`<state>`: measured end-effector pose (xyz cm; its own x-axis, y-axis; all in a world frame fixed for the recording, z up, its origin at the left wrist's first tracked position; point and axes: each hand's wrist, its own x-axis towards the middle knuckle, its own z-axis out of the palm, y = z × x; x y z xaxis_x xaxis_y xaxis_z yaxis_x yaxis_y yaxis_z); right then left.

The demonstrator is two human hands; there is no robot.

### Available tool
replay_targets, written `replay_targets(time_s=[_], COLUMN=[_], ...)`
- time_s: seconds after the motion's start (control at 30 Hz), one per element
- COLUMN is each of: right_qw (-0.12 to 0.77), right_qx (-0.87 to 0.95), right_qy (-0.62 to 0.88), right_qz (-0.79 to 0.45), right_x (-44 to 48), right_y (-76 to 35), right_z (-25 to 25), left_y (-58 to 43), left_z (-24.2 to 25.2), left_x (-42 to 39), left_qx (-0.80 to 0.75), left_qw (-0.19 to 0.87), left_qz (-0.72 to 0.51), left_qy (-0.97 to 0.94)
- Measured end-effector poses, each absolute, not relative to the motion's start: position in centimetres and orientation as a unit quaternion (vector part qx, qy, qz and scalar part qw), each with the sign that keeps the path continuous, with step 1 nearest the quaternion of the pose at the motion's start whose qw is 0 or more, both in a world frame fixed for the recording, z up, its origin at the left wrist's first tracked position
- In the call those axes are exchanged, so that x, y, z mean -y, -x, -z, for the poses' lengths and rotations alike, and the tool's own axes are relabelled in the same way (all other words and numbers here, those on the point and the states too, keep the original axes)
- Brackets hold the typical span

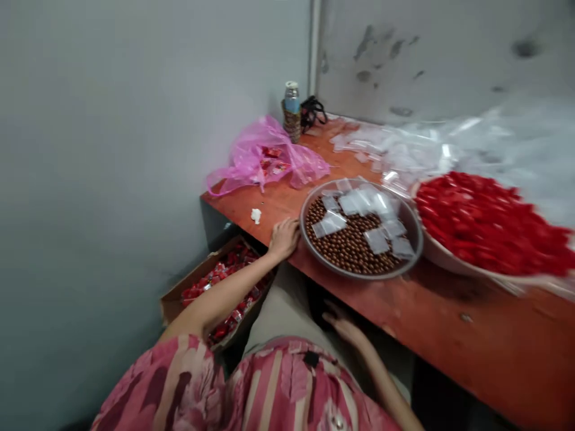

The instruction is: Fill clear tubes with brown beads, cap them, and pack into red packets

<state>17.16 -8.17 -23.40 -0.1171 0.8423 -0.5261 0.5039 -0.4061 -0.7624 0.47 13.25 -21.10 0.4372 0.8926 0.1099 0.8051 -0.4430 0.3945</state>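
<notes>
My left hand (284, 238) lies on the front edge of the orange-red table, its fingers loosely bent and nothing visible in them. Its fingertips are close against a round bowl (305, 239); whether they touch the rim I cannot tell. Small brown balls (345, 248) fill the bowl, with several clear little plastic sachets (329, 224) lying on top. Below the table edge, over my lap, my right hand (340, 323) hangs in shadow with its fingers stretched out and apart. No object shows in it.
A wide basin heaped with red pieces (485, 227) stands right of the bowl, before a pile of clear plastic (507, 143). A pink bag (265, 155), a bottle (291, 111) and a white scrap (256, 215) lie left. Below is a carton (173, 305) of red-wrapped pieces.
</notes>
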Motion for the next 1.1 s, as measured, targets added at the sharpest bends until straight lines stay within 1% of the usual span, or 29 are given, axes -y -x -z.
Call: replay_targets(time_s=[0.1,0.17,0.2,0.23,0.3,0.33,0.37,0.47,0.57,0.63,0.7,0.8,0.87,0.93,1.03,1.1], right_qw=[0.158,0.174,0.189,0.212,0.256,0.251,0.228,0.101,-0.018,-0.072,-0.099,-0.103,-0.104,-0.128,-0.189,-0.193], right_qx=[0.556,0.586,0.590,0.596,0.603,0.602,0.602,0.609,0.598,0.592,0.593,0.615,0.633,0.650,0.681,0.703], right_qy=[0.616,0.598,0.622,0.654,0.715,0.738,0.755,0.786,0.801,0.802,0.798,0.781,0.767,0.749,0.708,0.685], right_qz=[-0.535,-0.519,-0.479,-0.414,-0.243,-0.174,-0.123,-0.038,-0.019,-0.029,-0.040,-0.028,-0.001,0.018,0.006,-0.014], right_x=[11.9,12.7,12.4,11.8,9.7,8.4,6.9,2.8,-0.4,-1.7,-2.1,-1.5,-0.7,-0.2,-1.0,-2.5], right_y=[-18.5,-19.9,-20.6,-21.5,-23.1,-23.8,-24.3,-24.8,-24.3,-24.1,-24.3,-25.0,-25.5,-25.7,-25.3,-24.9], right_z=[18.1,13.7,11.7,9.9,7.4,6.7,6.4,6.2,6.5,6.7,6.7,6.0,5.2,4.7,5.3,6.4], left_y=[-0.1,0.2,0.4,0.5,0.6,0.5,0.4,-0.3,-1.1,-1.8,-2.6,-3.9,-4.5,-5.1,-5.8,-6.1], left_z=[21.8,22.3,22.4,22.5,22.1,21.7,21.1,18.5,15.5,14.0,13.2,13.2,13.5,13.9,14.3,14.5], left_x=[-13.7,-14.2,-14.5,-14.7,-15.0,-15.0,-15.0,-14.1,-12.7,-12.0,-11.6,-11.5,-11.5,-11.3,-11.0,-10.8], left_qx=[-0.499,-0.502,-0.508,-0.513,-0.519,-0.516,-0.507,-0.449,-0.369,-0.318,-0.272,-0.236,-0.234,-0.239,-0.255,-0.270], left_qw=[0.185,0.239,0.273,0.307,0.355,0.364,0.361,0.309,0.244,0.217,0.201,0.196,0.203,0.212,0.199,0.178], left_qz=[-0.226,-0.285,-0.318,-0.352,-0.412,-0.434,-0.452,-0.483,-0.495,-0.495,-0.490,-0.471,-0.450,-0.428,-0.409,-0.406], left_qy=[-0.816,-0.781,-0.753,-0.720,-0.660,-0.643,-0.639,-0.685,-0.748,-0.779,-0.803,-0.827,-0.837,-0.846,-0.854,-0.855])
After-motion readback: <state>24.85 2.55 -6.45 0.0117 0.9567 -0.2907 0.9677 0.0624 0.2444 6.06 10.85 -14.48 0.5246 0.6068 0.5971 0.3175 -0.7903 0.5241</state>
